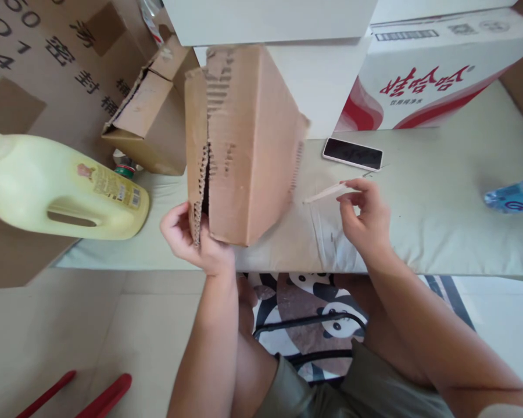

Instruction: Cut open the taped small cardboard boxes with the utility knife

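My left hand (199,241) pinches the lower edge of a brown cardboard box (233,157), with the fingers on both sides of a flap. The box is tilted, and its torn edges show the corrugation. A dark gap runs between the flap and the box's side. To the right, my right hand (366,217) holds a thin pale strip (326,193) between thumb and fingertips, apart from the box. What the strip is made of I cannot tell. Just beyond that hand lies a phone (353,154), dark screen up.
A yellow jug with a handle (113,188) and a smaller cardboard box (157,116) are on the left. White cartons (418,87) line the back of the cloth-covered surface (436,232). A plastic bottle (514,196) lies at the right edge. Red bars (107,395) show at lower left.
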Demonstrator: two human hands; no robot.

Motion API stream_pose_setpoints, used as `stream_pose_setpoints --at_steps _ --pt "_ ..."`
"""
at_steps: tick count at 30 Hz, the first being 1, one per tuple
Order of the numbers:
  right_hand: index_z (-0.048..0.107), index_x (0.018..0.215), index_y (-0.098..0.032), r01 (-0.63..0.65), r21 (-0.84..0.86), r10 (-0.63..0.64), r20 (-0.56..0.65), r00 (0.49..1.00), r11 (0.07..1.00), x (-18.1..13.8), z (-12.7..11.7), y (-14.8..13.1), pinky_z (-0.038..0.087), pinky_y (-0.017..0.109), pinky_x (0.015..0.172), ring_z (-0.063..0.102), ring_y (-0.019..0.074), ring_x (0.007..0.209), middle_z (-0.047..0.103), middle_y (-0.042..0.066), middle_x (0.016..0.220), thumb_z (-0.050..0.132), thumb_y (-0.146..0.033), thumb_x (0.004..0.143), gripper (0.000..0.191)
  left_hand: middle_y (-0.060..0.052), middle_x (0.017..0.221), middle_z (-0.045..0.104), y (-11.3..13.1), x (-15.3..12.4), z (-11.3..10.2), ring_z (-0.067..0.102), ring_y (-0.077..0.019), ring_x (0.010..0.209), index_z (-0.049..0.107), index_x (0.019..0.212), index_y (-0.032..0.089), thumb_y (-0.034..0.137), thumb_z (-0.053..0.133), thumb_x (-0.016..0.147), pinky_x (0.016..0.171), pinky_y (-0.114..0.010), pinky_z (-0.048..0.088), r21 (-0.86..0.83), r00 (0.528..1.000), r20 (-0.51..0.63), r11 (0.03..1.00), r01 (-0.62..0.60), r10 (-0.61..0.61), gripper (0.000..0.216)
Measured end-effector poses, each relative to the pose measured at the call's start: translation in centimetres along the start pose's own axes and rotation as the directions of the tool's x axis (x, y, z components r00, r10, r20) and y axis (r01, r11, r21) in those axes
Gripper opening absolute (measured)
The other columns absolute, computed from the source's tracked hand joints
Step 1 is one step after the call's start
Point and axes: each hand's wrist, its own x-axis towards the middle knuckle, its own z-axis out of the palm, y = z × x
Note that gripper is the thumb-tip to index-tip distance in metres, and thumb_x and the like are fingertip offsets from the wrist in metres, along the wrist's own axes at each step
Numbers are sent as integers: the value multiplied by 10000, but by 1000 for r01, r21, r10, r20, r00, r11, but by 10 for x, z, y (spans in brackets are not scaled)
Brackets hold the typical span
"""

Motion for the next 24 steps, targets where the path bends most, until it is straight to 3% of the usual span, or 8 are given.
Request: stream_pose_setpoints --at_steps 3,5,7,9,11,16,21,24 --pt "664 970 -295 -25 429 70 -89 994 903 6 -3 -7 555 326 700 663 158 739 722 -13 910 620 -218 769 219 -46 1013 595 2 2 -5 629 -240 993 605 1060 217 391 602 821 917 -432 517 16 987 57 988 -150 149 296" --pt "686 931 -307 -106 672 152 -9 988 733 11 -8 -17 544 295 630 646 149 695 706 -30 819 630 -274 742 200 -66 1045 611 3 3 -9 634 -256 1026 622 1072 210 409 606 838 938 -454 517 23 970 147 980 -199 193 308" --pt "710 939 -319 -209 791 177 129 976 574 15 -15 -31 533 280 577 630 140 653 699 -38 787 662 -333 728 217 -82 1069 627 3 2 -11 637 -262 1038 642 1094 202 432 599 856 945 -463 518 35 946 228 969 -244 230 334" --pt "724 965 -342 -242 824 125 207 970 512 16 -22 -46 528 282 545 618 137 626 703 -41 799 713 -361 733 233 -91 1098 637 4 1 -12 636 -263 1057 655 1157 194 443 588 872 958 -461 513 39 922 295 961 -274 251 384" --pt "730 971 -371 -169 824 20 188 982 540 14 -27 -59 523 298 520 610 142 590 707 -44 797 756 -375 760 212 -93 1127 647 4 -1 -11 635 -258 1088 654 1235 196 434 572 894 980 -453 503 42 902 348 957 -289 257 424" --pt "727 1048 -420 118 744 -144 -30 989 658 9 -29 -76 507 298 504 555 112 484 693 -79 762 835 -320 794 294 -85 1162 676 5 -7 -6 665 -224 1092 651 1332 227 352 552 941 978 -414 517 19 858 421 943 -333 295 422" --pt "721 999 -312 328 668 -269 -195 943 667 8 -31 -87 424 280 392 501 124 450 599 -62 626 821 -450 811 254 -88 1212 668 15 -15 -2 673 -217 1104 609 1413 263 220 566 920 941 -380 532 -103 795 446 906 -411 411 497" --pt "717 913 -251 356 596 -297 -200 934 719 1 -31 -93 382 271 358 531 133 460 594 -39 607 743 -461 881 215 -95 1212 656 21 -21 0 670 -224 1077 593 1428 254 235 580 900 917 -384 535 -152 788 439 900 -409 432 529"
